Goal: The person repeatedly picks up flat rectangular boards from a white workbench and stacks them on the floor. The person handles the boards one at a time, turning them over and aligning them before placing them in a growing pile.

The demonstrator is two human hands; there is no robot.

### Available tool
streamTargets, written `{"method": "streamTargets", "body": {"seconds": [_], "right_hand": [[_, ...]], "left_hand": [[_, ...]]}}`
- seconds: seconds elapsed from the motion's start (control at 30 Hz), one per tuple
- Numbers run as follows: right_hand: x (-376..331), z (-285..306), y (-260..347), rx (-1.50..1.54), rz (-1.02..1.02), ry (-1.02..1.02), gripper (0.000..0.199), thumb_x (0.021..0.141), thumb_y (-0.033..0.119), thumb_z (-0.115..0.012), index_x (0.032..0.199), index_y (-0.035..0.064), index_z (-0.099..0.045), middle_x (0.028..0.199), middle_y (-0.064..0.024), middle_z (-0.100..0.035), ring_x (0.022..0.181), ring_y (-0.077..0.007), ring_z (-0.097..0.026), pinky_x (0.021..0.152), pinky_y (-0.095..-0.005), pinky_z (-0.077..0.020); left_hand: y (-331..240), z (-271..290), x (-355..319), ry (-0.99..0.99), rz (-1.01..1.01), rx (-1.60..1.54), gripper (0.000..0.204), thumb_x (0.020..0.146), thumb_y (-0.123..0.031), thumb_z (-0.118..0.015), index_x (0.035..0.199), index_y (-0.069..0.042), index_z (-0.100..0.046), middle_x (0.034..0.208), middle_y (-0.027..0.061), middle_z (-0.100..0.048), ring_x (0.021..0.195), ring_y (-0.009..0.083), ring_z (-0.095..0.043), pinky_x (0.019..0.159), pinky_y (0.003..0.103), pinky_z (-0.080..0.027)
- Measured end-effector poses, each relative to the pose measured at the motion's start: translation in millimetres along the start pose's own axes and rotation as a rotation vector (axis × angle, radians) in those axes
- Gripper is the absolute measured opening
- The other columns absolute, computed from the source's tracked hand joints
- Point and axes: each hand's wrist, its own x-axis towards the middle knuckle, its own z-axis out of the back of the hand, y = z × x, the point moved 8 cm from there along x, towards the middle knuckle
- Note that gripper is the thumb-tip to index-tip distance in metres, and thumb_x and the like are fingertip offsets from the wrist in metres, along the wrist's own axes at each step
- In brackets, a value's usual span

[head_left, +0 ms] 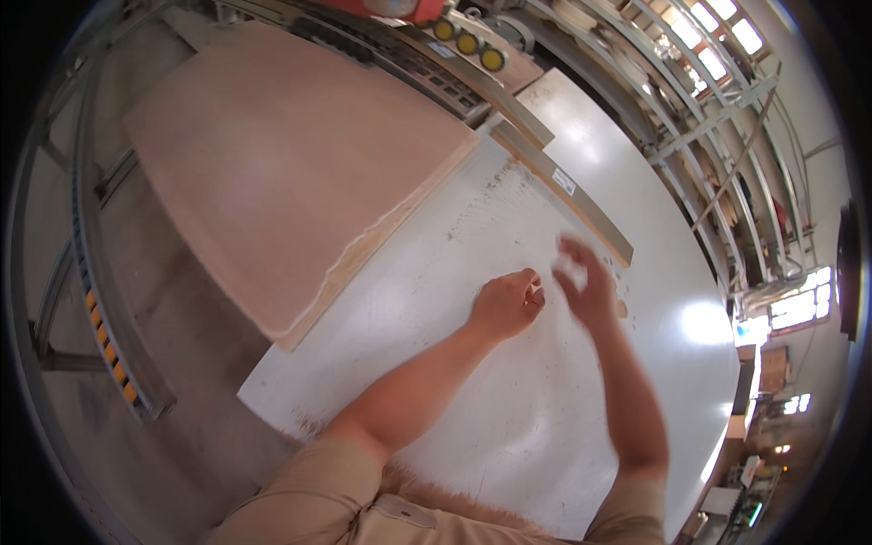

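Note:
My left hand [506,304] rests as a closed fist on the white table top [509,427], pinching a small thin pale piece [535,291] between its fingers. My right hand [586,283] hovers just to the right of it, fingers spread and blurred by motion, with a faint whitish smear near its fingertips that I cannot identify. Both forearms reach in from the lower edge in tan short sleeves. The hands are close together but apart.
A stack of pinkish plywood sheets [291,154] lies on the table's left part, its raw edge facing the hands. A long metal fence rail [563,191] runs behind the hands. Machine controls with yellow buttons [468,43] sit at the far end. Concrete floor and a cable chain [109,336] lie left.

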Motion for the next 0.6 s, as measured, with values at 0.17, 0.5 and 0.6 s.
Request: {"method": "streamTargets", "body": {"seconds": [0.17, 0.5, 0.6], "right_hand": [[226, -43, -32, -0.520, 0.316, -0.106, 0.067, 0.089, 0.038, -0.072, 0.145, 0.0113, -0.048, 0.149, -0.0199, -0.047, 0.140, -0.0372, -0.041, 0.115, -0.0465, -0.0336], [209, -32, -137, -0.065, -0.101, 0.102, 0.078, 0.082, 0.021, -0.076, 0.150, 0.0070, -0.042, 0.132, -0.0182, -0.060, 0.121, -0.0318, -0.059, 0.106, -0.0391, -0.0449], [139, 18, -186, -0.143, -0.203, 0.174, 0.082, 0.079, 0.015, -0.078, 0.151, 0.0074, -0.041, 0.135, -0.0162, -0.057, 0.125, -0.0307, -0.054, 0.109, -0.0383, -0.0415]], "left_hand": [[0, -2, 10, 0.069, 0.054, -0.063, 0.018, 0.092, -0.022, -0.061, 0.102, -0.007, -0.066, 0.083, 0.0098, -0.070, 0.077, 0.0266, -0.069, 0.070, 0.038, -0.054], [-5, 4, 10, -0.026, -0.079, -0.069, 0.010, 0.088, -0.016, -0.063, 0.092, -0.009, -0.068, 0.081, 0.0096, -0.069, 0.072, 0.0302, -0.067, 0.066, 0.037, -0.054], [-6, 0, 11, -0.045, -0.134, -0.026, 0.008, 0.088, -0.014, -0.061, 0.089, -0.009, -0.067, 0.080, 0.0098, -0.068, 0.071, 0.0315, -0.066, 0.065, 0.038, -0.054]]}}
